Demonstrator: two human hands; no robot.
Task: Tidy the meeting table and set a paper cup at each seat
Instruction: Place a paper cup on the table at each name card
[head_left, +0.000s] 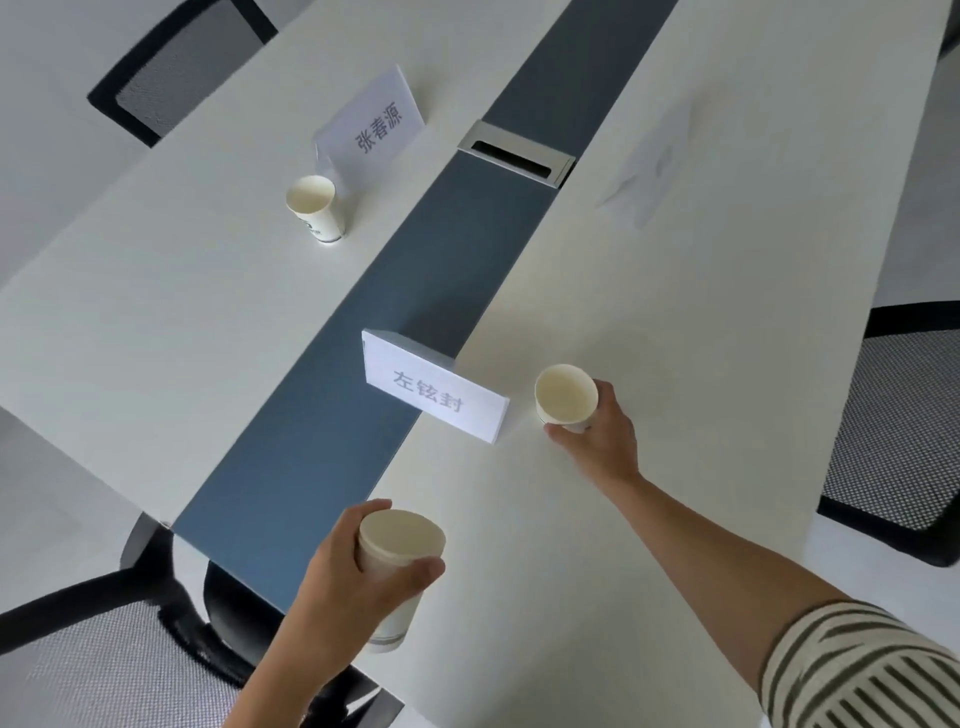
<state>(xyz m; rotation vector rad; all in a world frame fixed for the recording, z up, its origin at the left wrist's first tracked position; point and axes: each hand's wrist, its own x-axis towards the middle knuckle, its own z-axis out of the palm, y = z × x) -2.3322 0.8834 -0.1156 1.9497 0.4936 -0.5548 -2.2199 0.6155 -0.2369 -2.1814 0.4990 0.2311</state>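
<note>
My right hand (602, 436) grips a single paper cup (565, 395) standing on the white table (649, 291), just right of a folded name card (436, 392). My left hand (353, 577) holds a stack of paper cups (397, 561) above the table's near end, fingers curled round the upper part. Another paper cup (316, 208) stands alone on the far left side, beside a second name card (371, 127).
A blue-grey strip (374, 312) runs down the table's middle, with a metal cable hatch (517, 153) set in it. Mesh-backed chairs stand at the far left (176, 67), the right (898, 431) and the near left (104, 654).
</note>
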